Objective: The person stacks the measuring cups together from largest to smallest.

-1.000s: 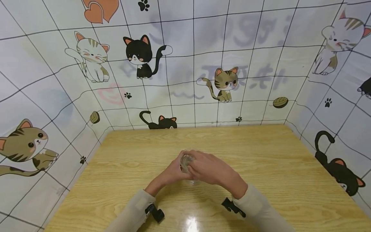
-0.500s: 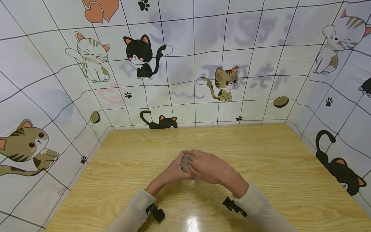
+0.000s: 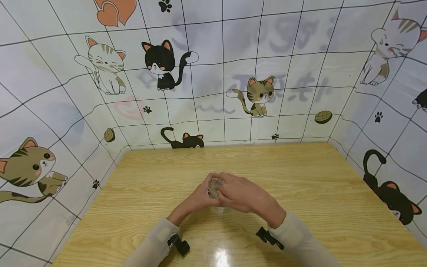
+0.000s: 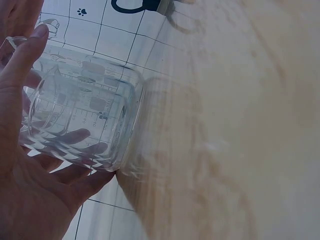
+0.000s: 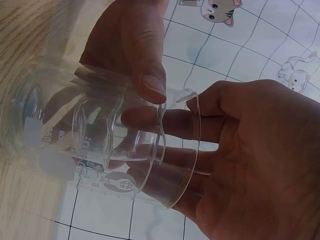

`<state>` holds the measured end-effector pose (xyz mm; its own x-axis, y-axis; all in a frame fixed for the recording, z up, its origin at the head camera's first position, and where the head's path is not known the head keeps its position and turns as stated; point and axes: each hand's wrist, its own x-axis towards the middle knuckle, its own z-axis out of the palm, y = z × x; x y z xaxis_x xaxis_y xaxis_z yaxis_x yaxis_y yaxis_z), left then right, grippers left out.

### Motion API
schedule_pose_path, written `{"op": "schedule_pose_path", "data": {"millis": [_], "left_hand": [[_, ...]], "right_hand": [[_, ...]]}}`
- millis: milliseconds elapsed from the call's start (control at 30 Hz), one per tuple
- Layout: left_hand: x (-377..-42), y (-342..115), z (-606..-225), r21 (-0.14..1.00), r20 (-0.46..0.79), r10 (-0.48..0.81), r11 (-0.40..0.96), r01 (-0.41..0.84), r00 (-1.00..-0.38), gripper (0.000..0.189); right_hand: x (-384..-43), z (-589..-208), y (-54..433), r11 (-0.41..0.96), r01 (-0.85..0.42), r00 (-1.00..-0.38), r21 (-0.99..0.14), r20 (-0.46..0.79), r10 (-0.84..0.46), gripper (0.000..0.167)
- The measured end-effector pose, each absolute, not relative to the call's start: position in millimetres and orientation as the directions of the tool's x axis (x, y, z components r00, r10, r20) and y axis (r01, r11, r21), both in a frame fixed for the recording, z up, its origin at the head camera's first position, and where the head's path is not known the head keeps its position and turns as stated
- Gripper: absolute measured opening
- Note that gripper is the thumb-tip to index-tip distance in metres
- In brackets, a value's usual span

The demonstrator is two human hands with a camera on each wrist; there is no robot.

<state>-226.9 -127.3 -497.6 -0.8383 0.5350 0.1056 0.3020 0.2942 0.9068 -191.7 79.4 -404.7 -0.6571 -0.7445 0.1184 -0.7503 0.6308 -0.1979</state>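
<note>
Clear glass beakers stand nested upright on the table, a smaller beaker inside a larger beaker; both carry printed white markings. My left hand grips the glass from the left, its thumb on the near side and its fingers showing through from behind in the left wrist view. From the other side my right hand holds the glass near the rim, its fingers curled and partly seen through the wall. Which beaker each right fingertip touches cannot be told for certain.
The wooden table is bounded by white gridded sheets printed with cartoon cats at the back and both sides. A black wrist strap sits on the left sleeve, another black strap on the right. Light glares on the near tabletop.
</note>
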Motion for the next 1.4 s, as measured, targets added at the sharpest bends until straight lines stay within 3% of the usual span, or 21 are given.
{"op": "schedule_pose_path", "data": {"millis": [1400], "left_hand": [[-226.6, -126.9, -497.4, 0.898, 0.110, 0.536, 0.307, 0.314, -0.837, 0.080]], "right_hand": [[-189.3, -403.4, 76.7, 0.666, -0.722, -0.686, -0.188, 0.068, -0.725, 0.046]]}}
